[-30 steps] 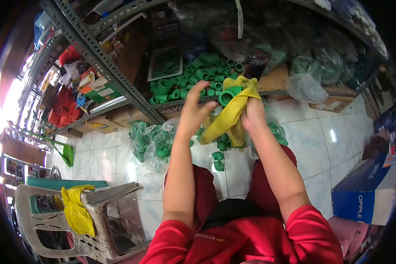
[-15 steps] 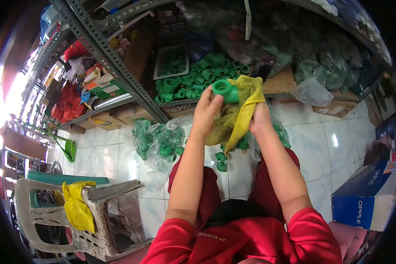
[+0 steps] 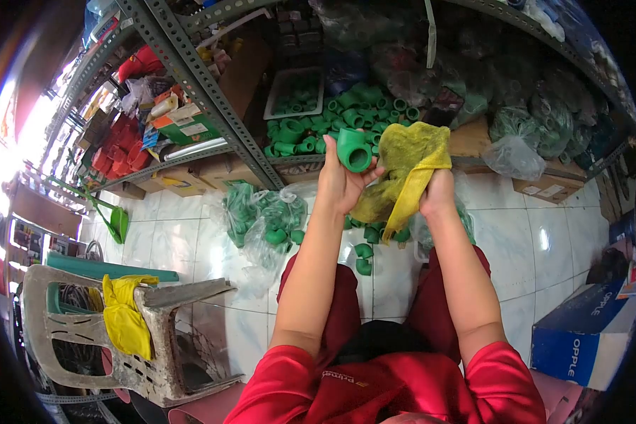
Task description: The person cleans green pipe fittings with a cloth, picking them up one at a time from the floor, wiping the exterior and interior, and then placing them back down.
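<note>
My left hand (image 3: 340,185) holds a green plastic pipe elbow (image 3: 355,150), its round opening tilted down toward me. The thumb rests along one side and the fingers curl behind and under it. A dirty yellow cloth (image 3: 410,162) hangs from my right hand (image 3: 438,192), which is closed on its folded edge. A narrow gap separates the cloth from the elbow. Below my hands, a few loose green elbows (image 3: 364,258) lie on the floor between my legs.
Ahead, a metal shelf (image 3: 212,92) bears a heap of green fittings (image 3: 311,134) and a white tray (image 3: 267,106). Bagged fittings (image 3: 261,215) lie on the tiles. A plastic chair (image 3: 155,332) with a yellow cloth stands left; a blue-white box (image 3: 579,332) is at right.
The elbow has turned in my left hand, its opening now facing down instead of up. The yellow cloth has come away from it, and the view has shifted slightly.
</note>
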`<act>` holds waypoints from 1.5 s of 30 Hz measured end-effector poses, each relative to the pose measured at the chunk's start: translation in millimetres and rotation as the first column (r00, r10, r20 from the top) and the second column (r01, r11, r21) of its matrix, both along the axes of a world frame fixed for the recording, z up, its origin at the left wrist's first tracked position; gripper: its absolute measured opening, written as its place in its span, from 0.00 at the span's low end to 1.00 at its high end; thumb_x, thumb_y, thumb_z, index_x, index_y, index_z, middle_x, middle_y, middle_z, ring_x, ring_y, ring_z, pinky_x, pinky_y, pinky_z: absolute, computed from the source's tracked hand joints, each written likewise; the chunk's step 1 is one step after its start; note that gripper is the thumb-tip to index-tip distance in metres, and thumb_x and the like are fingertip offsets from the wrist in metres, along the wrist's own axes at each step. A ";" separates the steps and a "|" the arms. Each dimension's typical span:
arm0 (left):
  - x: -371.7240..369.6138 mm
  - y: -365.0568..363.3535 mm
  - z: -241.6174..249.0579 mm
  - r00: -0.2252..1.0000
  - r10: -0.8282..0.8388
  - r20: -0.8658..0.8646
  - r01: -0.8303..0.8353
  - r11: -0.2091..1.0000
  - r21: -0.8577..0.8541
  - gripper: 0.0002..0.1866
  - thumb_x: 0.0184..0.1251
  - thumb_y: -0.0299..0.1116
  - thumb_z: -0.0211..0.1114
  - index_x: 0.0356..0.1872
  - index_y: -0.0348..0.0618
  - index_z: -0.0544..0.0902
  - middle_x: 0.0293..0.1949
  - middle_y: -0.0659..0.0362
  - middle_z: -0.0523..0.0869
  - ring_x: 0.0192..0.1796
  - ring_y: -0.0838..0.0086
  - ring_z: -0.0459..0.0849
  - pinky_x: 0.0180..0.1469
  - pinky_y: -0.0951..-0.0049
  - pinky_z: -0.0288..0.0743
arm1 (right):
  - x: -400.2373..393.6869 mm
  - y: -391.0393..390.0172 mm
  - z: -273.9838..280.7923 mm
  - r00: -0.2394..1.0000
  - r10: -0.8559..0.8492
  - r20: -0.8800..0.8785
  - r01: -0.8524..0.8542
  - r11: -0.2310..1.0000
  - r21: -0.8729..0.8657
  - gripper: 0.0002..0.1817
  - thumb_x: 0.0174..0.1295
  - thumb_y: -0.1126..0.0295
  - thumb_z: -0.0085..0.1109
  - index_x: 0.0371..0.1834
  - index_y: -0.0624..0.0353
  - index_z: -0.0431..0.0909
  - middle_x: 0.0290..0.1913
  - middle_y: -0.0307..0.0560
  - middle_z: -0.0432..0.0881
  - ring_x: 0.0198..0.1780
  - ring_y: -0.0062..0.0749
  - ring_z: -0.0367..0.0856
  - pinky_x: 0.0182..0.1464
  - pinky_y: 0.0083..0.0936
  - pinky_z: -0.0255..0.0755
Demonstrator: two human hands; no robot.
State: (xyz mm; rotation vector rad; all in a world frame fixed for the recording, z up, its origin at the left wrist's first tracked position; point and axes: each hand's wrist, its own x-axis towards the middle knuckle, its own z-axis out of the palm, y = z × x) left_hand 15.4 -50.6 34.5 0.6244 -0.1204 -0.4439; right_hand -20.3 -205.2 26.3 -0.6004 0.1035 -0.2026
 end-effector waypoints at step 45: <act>23.6 15.1 -41.8 0.998 -0.066 -0.017 0.047 0.479 0.876 0.32 0.57 0.63 0.47 0.43 0.41 0.75 0.35 0.62 0.76 0.36 0.76 0.72 0.38 0.75 0.64 | -4.5 22.7 -49.4 0.993 0.080 0.089 0.095 -0.083 -0.992 0.13 0.46 0.75 0.48 0.37 0.59 0.73 0.37 0.52 0.76 0.39 0.46 0.75 0.41 0.34 0.68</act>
